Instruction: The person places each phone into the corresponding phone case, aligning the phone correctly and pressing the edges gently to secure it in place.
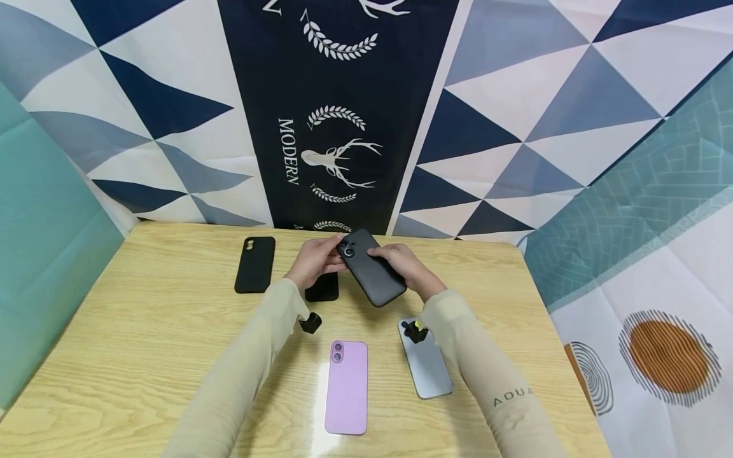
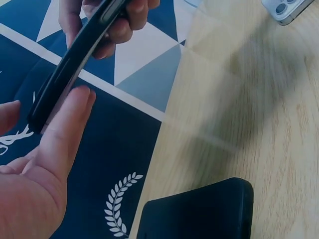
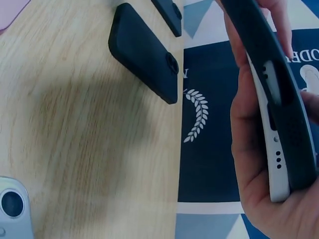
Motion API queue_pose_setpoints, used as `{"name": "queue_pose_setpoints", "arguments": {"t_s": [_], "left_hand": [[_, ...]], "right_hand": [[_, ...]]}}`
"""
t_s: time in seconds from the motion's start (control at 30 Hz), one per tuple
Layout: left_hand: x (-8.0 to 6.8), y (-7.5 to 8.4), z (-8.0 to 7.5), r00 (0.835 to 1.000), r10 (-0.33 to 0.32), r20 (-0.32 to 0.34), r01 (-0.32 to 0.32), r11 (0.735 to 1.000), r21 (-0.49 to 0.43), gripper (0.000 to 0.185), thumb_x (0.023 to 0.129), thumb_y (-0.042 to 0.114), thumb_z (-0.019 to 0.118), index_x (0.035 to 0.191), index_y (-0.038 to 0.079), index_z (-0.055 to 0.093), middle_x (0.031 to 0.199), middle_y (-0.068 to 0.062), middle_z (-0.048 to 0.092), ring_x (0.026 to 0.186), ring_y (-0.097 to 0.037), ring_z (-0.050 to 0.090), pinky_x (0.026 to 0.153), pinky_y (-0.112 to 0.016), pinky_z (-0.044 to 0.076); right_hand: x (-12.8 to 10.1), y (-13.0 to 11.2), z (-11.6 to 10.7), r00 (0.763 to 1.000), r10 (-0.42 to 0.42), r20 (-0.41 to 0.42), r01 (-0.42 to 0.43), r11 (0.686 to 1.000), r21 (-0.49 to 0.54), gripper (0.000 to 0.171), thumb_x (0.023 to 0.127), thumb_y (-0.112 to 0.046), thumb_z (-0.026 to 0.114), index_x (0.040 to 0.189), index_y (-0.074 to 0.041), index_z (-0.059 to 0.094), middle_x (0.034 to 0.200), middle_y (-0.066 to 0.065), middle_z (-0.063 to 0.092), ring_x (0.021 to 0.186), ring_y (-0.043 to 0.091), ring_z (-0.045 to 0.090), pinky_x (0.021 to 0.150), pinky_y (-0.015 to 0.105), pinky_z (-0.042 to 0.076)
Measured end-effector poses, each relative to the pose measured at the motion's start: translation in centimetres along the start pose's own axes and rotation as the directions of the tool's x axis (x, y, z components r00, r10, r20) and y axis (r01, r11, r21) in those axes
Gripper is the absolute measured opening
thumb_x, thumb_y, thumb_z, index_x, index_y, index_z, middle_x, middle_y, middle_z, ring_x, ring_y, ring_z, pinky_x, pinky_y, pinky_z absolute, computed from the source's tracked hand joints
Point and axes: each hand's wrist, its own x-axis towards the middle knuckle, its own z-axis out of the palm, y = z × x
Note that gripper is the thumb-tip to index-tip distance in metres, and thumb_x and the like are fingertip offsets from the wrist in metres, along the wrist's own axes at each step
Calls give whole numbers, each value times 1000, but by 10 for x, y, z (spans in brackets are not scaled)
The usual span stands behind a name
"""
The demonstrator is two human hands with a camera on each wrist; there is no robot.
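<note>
Near the far edge of the tabletop (image 1: 172, 324), the right hand (image 1: 404, 262) grips a black-cased smartphone (image 1: 375, 273); the left hand (image 1: 312, 259) (fingers straight) touches it.

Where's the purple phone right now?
In the head view, the purple phone lies on the table at bottom centre, left of the pale blue phone.

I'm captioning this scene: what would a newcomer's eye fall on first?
Probably the black case, held up by the right hand and touched by the left hand, with a white-edged phone against it. Then the lilac phone at the table's near side, and the dark deer-print panel behind.
</note>
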Motion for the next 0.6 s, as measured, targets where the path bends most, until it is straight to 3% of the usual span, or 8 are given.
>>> {"name": "queue_pose_setpoints", "arguments": {"t_s": [0.13,0.37,0.6], "left_hand": [[-2,0,-2,1000,-13,16,13,1000,14,42,95,25,56,122,-8,55,67,-1,64,58,-8,66,64,-23,59],[-2,-1,-2,999,-31,19,29,996,79,41,93,26,59,121,-5,58,71,0,66,59,-8,66,70,-27,59],[-5,-2,0,1000,-24,4,24,992,126,39,92,24,60,118,-5,60,70,-1,65,56,-8,66,62,-22,58]], "right_hand": [[0,-1,-1,999,-6,37,7,999,-42,31,92,-31,55,93,-1,61,64,-4,56,51,8,54,50,21,48],[-1,-2,-3,998,-19,67,24,996,-87,35,90,-30,56,102,2,63,66,-3,56,52,8,53,50,20,46],[-1,-2,-3,995,-24,101,36,993,-116,37,90,-30,55,106,2,63,67,-3,57,52,8,53,51,21,47]]}}
